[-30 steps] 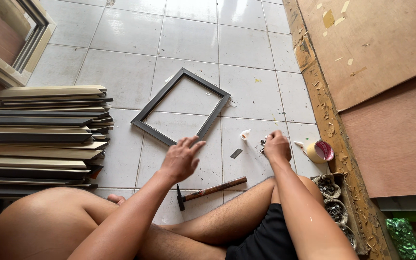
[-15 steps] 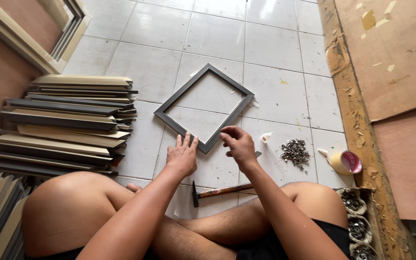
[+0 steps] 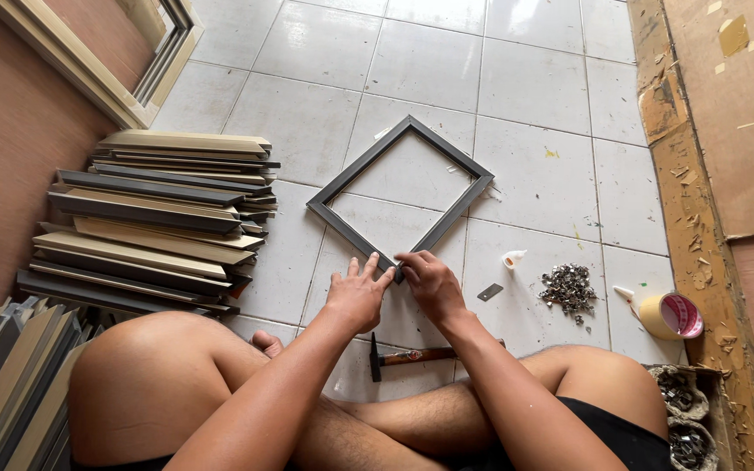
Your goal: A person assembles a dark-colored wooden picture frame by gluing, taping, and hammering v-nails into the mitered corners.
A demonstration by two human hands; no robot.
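Observation:
A dark grey picture frame [image 3: 447, 161] lies flat on the white tiled floor, turned like a diamond. Both hands meet at its nearest corner. My left hand [image 3: 358, 295] rests flat with fingers spread beside that corner. My right hand [image 3: 429, 281] pinches the corner of the frame; whether a small piece is in its fingertips is too small to tell. A hammer [image 3: 412, 356] with a wooden handle lies on the floor just below the hands, between my legs.
A stack of frame mouldings [image 3: 154, 218] stands at the left. A small metal plate [image 3: 490, 292], a white glue cap [image 3: 512, 258], a pile of metal fasteners [image 3: 568, 287] and a tape roll [image 3: 672, 315] lie right. Boards [image 3: 735, 113] line the right edge.
My right hand moved left from the fastener pile to the frame's near corner. My left hand moved up to that corner too. The view shifted so the frame sits more central.

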